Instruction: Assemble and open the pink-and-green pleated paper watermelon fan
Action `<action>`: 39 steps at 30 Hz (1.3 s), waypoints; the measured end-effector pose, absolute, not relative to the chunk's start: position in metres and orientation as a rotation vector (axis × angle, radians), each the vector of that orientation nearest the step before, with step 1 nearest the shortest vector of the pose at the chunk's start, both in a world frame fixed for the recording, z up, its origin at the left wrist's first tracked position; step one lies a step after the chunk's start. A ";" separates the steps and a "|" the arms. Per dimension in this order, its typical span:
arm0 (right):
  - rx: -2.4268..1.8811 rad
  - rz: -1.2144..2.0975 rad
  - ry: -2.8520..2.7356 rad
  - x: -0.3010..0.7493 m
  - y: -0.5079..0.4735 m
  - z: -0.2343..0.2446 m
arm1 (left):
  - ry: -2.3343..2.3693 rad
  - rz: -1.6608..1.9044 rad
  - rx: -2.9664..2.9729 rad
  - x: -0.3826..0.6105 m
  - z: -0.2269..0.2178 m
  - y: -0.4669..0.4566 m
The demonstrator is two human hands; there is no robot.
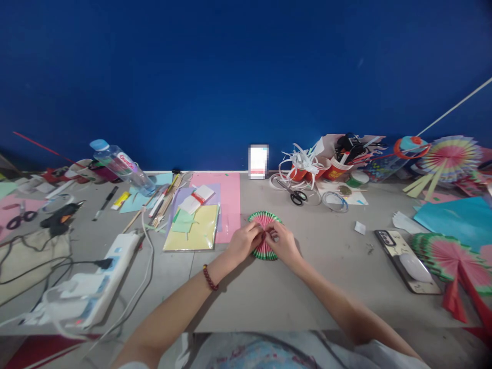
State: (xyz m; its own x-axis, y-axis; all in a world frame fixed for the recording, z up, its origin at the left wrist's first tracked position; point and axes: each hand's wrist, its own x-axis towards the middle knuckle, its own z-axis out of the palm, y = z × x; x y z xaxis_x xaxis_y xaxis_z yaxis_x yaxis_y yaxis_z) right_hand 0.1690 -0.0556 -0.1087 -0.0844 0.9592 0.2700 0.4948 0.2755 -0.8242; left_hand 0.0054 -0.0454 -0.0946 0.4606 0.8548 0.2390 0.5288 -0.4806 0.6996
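A round pleated paper fan [265, 251], pink with a green rim, lies spread into a full disc on the table in front of me. My left hand [245, 241] reaches over its left side, fingers bent and pinching near the centre. From the right, my right hand [285, 242] meets it there, thumb and forefinger drawn together at the same spot. The fingers hide the fan's middle, so any small piece between them cannot be made out. A beaded bracelet [210, 278] circles my left wrist.
Left of my hands lie wrapped coloured paper [196, 236], a power strip [113, 277] with cables, a glue gun [61, 219] and a bottle [125, 166]. Scissors [298, 197], red cups [337, 169], a phone [400, 261] and more pleated fans [449, 253] are to the right.
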 end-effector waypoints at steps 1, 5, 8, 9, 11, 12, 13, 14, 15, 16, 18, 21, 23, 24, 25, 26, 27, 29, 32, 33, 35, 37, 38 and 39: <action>-1.333 0.688 -1.723 0.169 -0.056 -0.110 | 1.132 0.798 2.148 0.006 -0.094 -0.045; -1.320 0.681 -1.741 0.170 -0.056 -0.112 | 1.070 0.839 1.986 0.005 -0.089 -0.040; -1.323 0.689 -1.742 0.171 -0.057 -0.111 | 1.048 0.842 1.813 0.005 -0.088 -0.036; -1.319 0.688 -1.743 0.171 -0.057 -0.110 | 1.028 0.830 1.764 0.004 -0.089 -0.035; -1.304 0.687 -1.741 0.170 -0.057 -0.108 | 0.974 0.797 1.692 0.003 -0.089 -0.033; -1.294 0.686 -1.736 0.170 -0.056 -0.106 | 0.950 0.787 1.666 0.002 -0.090 -0.032; -1.288 0.688 -1.728 0.170 -0.056 -0.105 | 0.934 0.788 1.643 0.002 -0.090 -0.032; -1.285 0.692 -1.718 0.170 -0.056 -0.105 | 0.926 0.795 1.617 0.002 -0.090 -0.032; -1.284 0.701 -1.709 0.171 -0.055 -0.104 | 0.919 0.804 1.586 0.002 -0.089 -0.032; -1.284 0.709 -1.699 0.171 -0.055 -0.104 | 0.913 0.810 1.557 0.002 -0.088 -0.032; -1.285 0.722 -1.686 0.172 -0.054 -0.104 | 0.900 0.812 1.511 0.003 -0.085 -0.033; -1.282 0.725 -1.678 0.172 -0.055 -0.104 | 0.877 0.790 1.462 0.003 -0.081 -0.034; -1.275 0.727 -1.695 0.173 -0.056 -0.104 | 0.884 0.777 1.434 0.003 -0.080 -0.034; -1.268 0.732 -1.709 0.173 -0.057 -0.104 | 0.895 0.771 1.418 0.003 -0.080 -0.034; -1.258 0.742 -1.723 0.173 -0.057 -0.104 | 0.908 0.768 1.404 0.002 -0.080 -0.034; -1.247 0.754 -1.735 0.174 -0.057 -0.105 | 0.920 0.766 1.394 0.002 -0.081 -0.033; -1.235 0.766 -1.742 0.175 -0.057 -0.105 | 0.927 0.765 1.386 0.001 -0.082 -0.033; -1.213 0.765 -1.765 0.177 -0.055 -0.105 | 0.924 0.761 1.383 0.000 -0.085 -0.032; -1.185 0.667 -1.865 0.182 -0.052 -0.104 | 0.922 0.757 1.403 0.000 -0.089 -0.032; -1.175 0.627 -1.909 0.184 -0.052 -0.104 | 0.930 0.769 1.415 0.001 -0.090 -0.032; -1.155 0.567 -1.990 0.185 -0.052 -0.101 | 0.948 0.803 1.445 0.002 -0.091 -0.032; -1.145 0.533 -2.044 0.185 -0.053 -0.098 | 0.955 0.820 1.482 0.003 -0.091 -0.032; -1.146 0.521 -2.062 0.185 -0.053 -0.096 | 0.960 0.828 1.509 0.003 -0.091 -0.032; -1.150 0.509 -2.077 0.185 -0.054 -0.095 | 0.970 0.841 1.541 0.004 -0.091 -0.033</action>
State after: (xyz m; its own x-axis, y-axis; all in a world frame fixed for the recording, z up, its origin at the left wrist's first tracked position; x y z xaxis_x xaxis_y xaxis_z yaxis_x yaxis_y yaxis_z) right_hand 0.1847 -0.0536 -0.0945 -0.3618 0.8487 0.3857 0.5741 0.5288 -0.6251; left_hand 0.0039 -0.0325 -0.0906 0.4175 0.9085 0.0193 0.1483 -0.0891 0.9849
